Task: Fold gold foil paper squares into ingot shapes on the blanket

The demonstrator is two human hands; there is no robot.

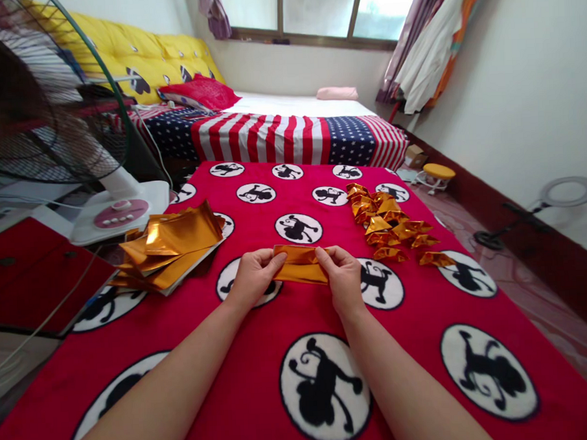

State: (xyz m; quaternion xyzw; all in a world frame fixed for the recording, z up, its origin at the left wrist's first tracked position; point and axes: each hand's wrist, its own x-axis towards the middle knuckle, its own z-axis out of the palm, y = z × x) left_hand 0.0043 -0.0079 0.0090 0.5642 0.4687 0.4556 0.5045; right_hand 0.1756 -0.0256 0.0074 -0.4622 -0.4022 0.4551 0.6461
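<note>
A gold foil paper sheet (301,269), partly folded into a strip, stretches between my two hands above the red cloth. My left hand (255,273) pinches its left end with the thumb on top. At the right end, my right hand (342,274) grips it the same way; the fingers beneath the paper are hidden. To the left lies a loose stack of flat gold foil sheets (178,241), fanned unevenly. Several folded gold foil ingot shapes (379,226) sit in a cluster to the right, apart from my hands.
The red cloth (233,391) with monkey prints covers the surface before me. A fan (122,201) stands at the left beside the foil stack. Behind is a bed (280,139) with a striped, starred cover. On the right floor are a yellow stool (438,171) and a ring light (569,192).
</note>
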